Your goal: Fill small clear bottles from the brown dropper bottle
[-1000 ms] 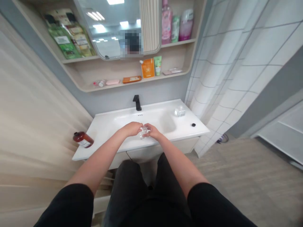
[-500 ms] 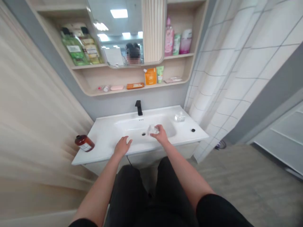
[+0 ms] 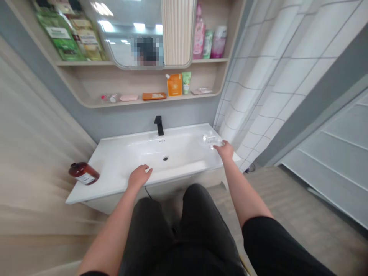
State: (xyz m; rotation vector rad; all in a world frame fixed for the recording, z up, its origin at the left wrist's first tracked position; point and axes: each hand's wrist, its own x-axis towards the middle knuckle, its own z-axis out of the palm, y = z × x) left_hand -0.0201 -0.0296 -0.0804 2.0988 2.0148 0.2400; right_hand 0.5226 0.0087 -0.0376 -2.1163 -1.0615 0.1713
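My right hand (image 3: 226,150) is over the right end of the white counter, its fingers closed around a small clear object (image 3: 218,144) that is too blurred to name further. Just behind it stands a clear box-shaped container (image 3: 209,138), and I cannot tell whether the two touch. My left hand (image 3: 139,176) rests at the front edge of the white sink (image 3: 184,147), thumb apart from its fingers and nothing in it.
A black faucet (image 3: 159,125) rises behind the basin. On the left counter a brown bottle (image 3: 84,173) lies tilted. Above, a shelf unit (image 3: 115,104) holds several bottles, an orange pouch (image 3: 174,84) and a green tube (image 3: 186,82). White tiled curtain folds (image 3: 250,88) hang to the right.
My right hand has carried the clear object from above the basin to the right counter, where it now covers the small black piece. My left hand stays by the front edge. The view has shifted.
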